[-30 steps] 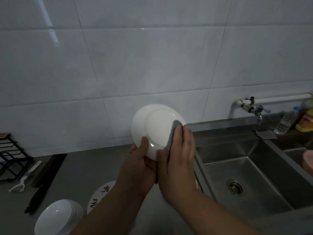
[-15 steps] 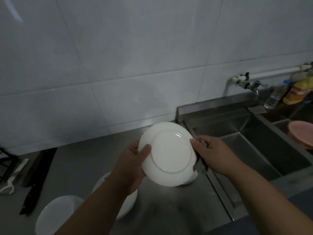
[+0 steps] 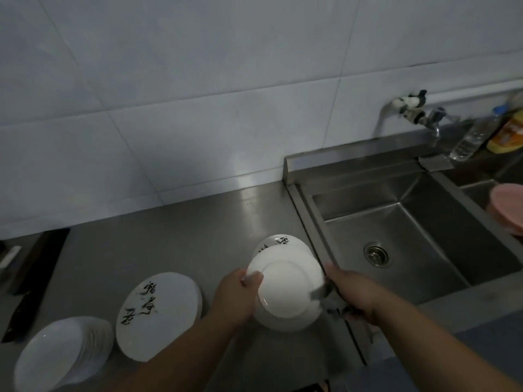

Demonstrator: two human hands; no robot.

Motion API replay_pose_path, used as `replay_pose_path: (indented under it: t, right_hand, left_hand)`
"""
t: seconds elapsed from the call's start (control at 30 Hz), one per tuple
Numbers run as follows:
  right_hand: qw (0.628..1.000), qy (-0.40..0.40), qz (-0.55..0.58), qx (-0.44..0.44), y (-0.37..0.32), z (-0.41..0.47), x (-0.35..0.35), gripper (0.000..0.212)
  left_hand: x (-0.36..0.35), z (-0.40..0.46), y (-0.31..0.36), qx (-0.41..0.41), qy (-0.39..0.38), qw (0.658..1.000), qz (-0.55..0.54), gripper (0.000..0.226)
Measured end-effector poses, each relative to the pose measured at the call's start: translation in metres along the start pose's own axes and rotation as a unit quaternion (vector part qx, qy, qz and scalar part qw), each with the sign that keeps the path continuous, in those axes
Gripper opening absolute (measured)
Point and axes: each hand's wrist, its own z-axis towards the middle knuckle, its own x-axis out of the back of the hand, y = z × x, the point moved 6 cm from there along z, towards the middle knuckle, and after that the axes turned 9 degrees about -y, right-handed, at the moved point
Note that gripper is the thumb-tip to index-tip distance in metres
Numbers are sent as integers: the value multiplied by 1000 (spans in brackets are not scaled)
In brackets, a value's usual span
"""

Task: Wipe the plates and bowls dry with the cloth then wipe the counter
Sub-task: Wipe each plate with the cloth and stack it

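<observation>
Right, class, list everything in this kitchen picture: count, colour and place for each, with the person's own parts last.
held plate: one, white, upside down, over the counter
cloth: one, grey, at the held plate's right edge
lettered plates: a stack, white, counter left; another behind the held plate
bowls: one stack, white, counter's near left
counter: one, steel
sink: one, steel, right
tap: one, metal, above the sink
left hand: grips the held plate
right hand: holds the cloth
</observation>
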Motion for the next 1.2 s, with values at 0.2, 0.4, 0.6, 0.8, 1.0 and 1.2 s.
replay_pose_path:
  t: [0.2,0.4,0.6,0.8,1.0,1.2]
  right_hand:
    - [987,55,-22,152,-22,46,34,36]
    - [975,38,-36,216,-25,92,44,14]
    - [964,30,-144,221,-23,125,44,14]
    - [929,11,-270,253,-25,136,38,10]
    - [898,-21,-373,233,-26,143,30,33]
    - [879,-4,-427,211,-34,138,28,39]
  left_hand:
    - [-30,22,21,56,2,981,-184,52]
    - [-33,56,10,64,-10,997,40,39]
    - [-35,73,-2,98,22,992,78,23]
    - [-41,82,-18,129,15,980,149,66]
    - [-47,78,-16,119,4,973,199,59]
    - [-43,79,-22,112,-5,970,217,72]
